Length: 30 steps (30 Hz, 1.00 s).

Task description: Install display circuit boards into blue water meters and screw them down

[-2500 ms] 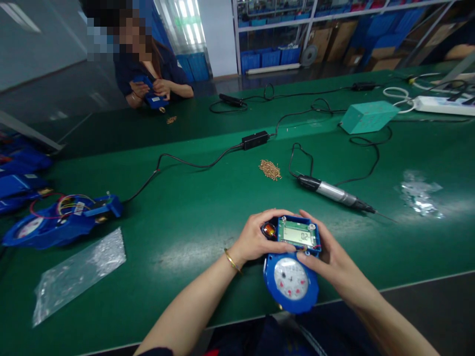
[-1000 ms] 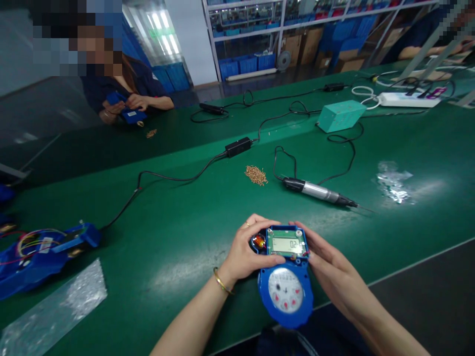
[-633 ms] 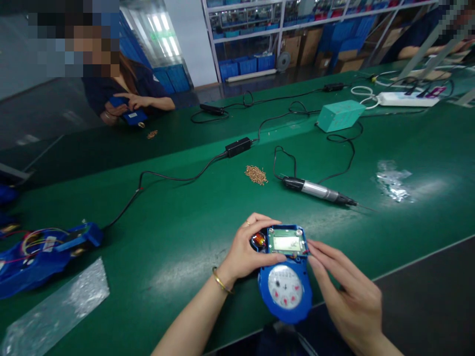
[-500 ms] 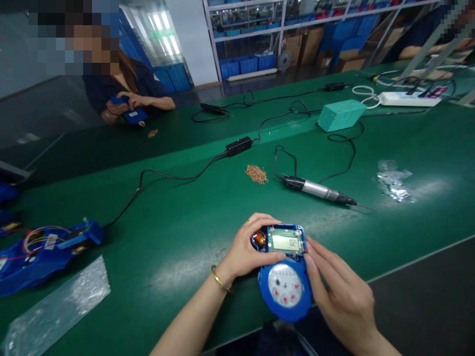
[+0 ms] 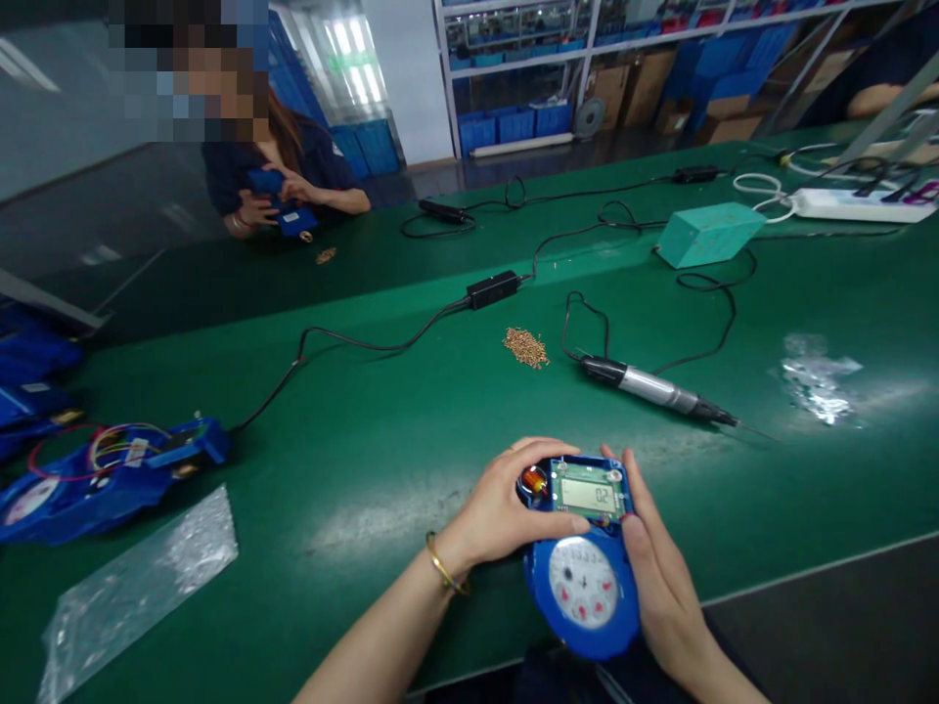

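Observation:
A blue water meter (image 5: 583, 596) with a round dial and a small digital display sits between my hands near the bench's front edge. Its display box has no cover, so the green circuit board and an orange-brown part at the upper left show. My left hand (image 5: 506, 499) is closed around the box's left side, its thumb lying across the lower edge of the display. Along the right side, my right hand (image 5: 664, 577) grips the meter, thumb near the display's lower right corner and fingers partly hidden behind.
Beyond my hands lie a pile of brass screws (image 5: 526, 347) and an electric screwdriver (image 5: 656, 389). Other blue meters (image 5: 110, 479) and a plastic bag (image 5: 147, 587) are at left. Cables cross the green bench. A teal box (image 5: 708, 235) stands farther back. A co-worker (image 5: 293, 176) sits opposite.
The whole scene has shifted right and slightly down as my view turned. My right fingers have moved from the box's right edge to wrap its side. Both hands still hold the meter.

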Motion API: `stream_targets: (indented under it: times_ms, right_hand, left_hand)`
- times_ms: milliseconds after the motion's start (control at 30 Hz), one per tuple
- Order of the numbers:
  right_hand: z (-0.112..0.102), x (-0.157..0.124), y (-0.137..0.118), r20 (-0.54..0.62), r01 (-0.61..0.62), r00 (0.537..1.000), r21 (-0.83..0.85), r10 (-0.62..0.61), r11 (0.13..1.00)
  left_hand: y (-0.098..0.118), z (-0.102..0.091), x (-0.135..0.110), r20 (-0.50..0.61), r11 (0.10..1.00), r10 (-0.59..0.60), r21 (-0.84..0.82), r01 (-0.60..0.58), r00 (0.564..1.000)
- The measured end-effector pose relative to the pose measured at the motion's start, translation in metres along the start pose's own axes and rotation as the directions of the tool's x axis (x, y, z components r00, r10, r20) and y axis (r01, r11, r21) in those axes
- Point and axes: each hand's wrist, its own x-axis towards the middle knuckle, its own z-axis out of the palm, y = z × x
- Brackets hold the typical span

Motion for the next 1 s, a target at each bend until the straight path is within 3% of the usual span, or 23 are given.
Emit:
stream_targets:
  times_ms: [100, 233, 333, 433, 533, 600, 733, 867, 1000]
  right_hand:
    - [0.002, -0.001, -0.001, -0.006, -0.029, 1.0, 0.019, 0.029, 0.999]
    - [0.002, -0.005, 0.003, -0.017, 0.024, 1.0, -0.038, -0.025, 0.999]
    - [-0.011, -0.001, 0.013, -0.016, 0.049, 0.999, -0.097, -0.05, 0.994]
    - [-0.037, 0.032, 0.022, 0.059, 0.184, 0.983, -0.172, -0.177, 0.968]
    - [-0.054, 0.095, 0.021, 0.114, 0.151, 0.986, -0.294, -0.122, 0.944]
    - [-0.047, 0.142, 0.016, 0.207, 0.184, 0.971, -0.333, -0.118, 0.925]
    - [-0.005, 0.208, 0.012, 0.269, 0.255, 0.951, -0.39, -0.156, 0.885]
    - [0.026, 0.236, 0.022, 0.265, 0.296, 0.948, -0.515, -0.179, 0.805]
    - [0.035, 0.247, 0.028, 0.283, 0.315, 0.945, -0.646, -0.165, 0.695]
  left_hand:
    - [0.0, -0.004, -0.001, 0.054, 1.0, -0.01, 0.02, 0.009, 0.999]
    - [-0.001, -0.011, 0.001, 0.13, 0.998, 0.015, -0.062, -0.007, 0.991]
    - [-0.003, -0.013, 0.002, 0.127, 0.996, -0.008, -0.086, 0.019, 0.992]
    - [-0.007, -0.014, 0.003, 0.131, 0.993, -0.05, -0.098, 0.063, 0.99]
    - [-0.01, -0.012, 0.004, 0.12, 0.991, -0.08, -0.101, 0.093, 0.989]
    - [-0.013, -0.011, 0.005, 0.115, 0.99, -0.086, -0.104, 0.098, 0.99]
    - [-0.018, -0.011, 0.006, 0.149, 0.975, -0.128, -0.162, 0.152, 0.981]
    - [-0.021, -0.012, 0.006, 0.161, 0.967, -0.15, -0.182, 0.178, 0.976]
    - [-0.021, -0.014, 0.006, 0.165, 0.965, -0.125, -0.209, 0.159, 0.978]
